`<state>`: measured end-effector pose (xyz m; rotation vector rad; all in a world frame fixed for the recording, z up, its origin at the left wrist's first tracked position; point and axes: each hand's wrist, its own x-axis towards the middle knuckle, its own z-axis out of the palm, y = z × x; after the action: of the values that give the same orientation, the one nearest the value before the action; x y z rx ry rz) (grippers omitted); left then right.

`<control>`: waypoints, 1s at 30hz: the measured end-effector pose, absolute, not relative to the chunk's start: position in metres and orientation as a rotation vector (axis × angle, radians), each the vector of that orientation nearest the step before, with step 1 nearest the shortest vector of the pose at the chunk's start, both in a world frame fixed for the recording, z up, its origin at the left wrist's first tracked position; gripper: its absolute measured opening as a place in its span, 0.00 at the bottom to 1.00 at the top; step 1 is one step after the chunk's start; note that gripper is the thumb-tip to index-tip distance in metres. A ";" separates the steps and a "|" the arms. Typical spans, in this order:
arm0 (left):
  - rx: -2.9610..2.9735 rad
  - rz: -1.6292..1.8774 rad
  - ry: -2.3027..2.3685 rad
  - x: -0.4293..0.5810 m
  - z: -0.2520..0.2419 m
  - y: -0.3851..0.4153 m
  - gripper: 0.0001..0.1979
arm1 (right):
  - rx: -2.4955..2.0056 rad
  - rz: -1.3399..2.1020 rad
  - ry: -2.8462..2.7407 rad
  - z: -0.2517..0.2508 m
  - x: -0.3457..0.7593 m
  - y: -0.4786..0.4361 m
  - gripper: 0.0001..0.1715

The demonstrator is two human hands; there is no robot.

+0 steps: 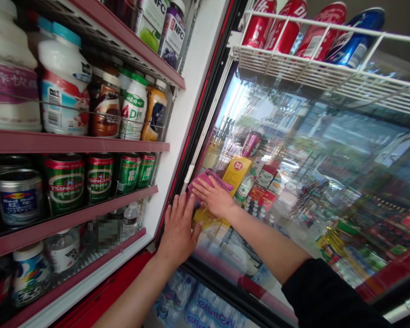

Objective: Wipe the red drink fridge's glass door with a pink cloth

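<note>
Work on the glass door (pixel 328 177) looks part-way, though reflections across the pane hide which stretches are done. The pink cloth (pixel 219 176) lies against the glass beside the door's hinge-side edge, nearer its lower corner than the wire rack (pixel 287 61) crossing the upper part. The right hand (pixel 217 198) is laid over it, fingers nearly straight and pressing rather than gripping, as far as shows. The left hand (pixel 179 230) holds nothing visible; it is open, fingers extended up along the door's dark hinge-side frame (pixel 176 182), thumb towards the glass. Judging by the cloth's place, the strip along that edge is in hand. The wide stretch towards the opposite edge and the band at the lower edge have no cloth on them, and whether they are finished cannot be told. The rack holds red and blue cans (pixel 323 29), leaving the glass behind them partly covered.
</note>
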<state>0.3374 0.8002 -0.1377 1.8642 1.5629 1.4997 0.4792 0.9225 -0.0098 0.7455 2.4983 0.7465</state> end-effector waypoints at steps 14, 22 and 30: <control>1.996 1.490 1.390 0.413 -0.102 0.777 0.41 | 0.634 1.120 2.505 0.024 0.629 0.850 0.38; 2.051 1.507 1.265 0.461 -0.079 0.768 0.41 | 0.673 1.244 2.407 0.070 0.713 0.792 0.37; 2.024 1.564 1.252 0.466 -0.080 0.772 0.42 | 0.867 1.213 2.368 0.068 0.718 0.777 0.37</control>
<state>0.4660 0.7724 -0.0799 2.0236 1.2522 1.5644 0.7180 0.7768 0.0682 0.8669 2.3684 1.2129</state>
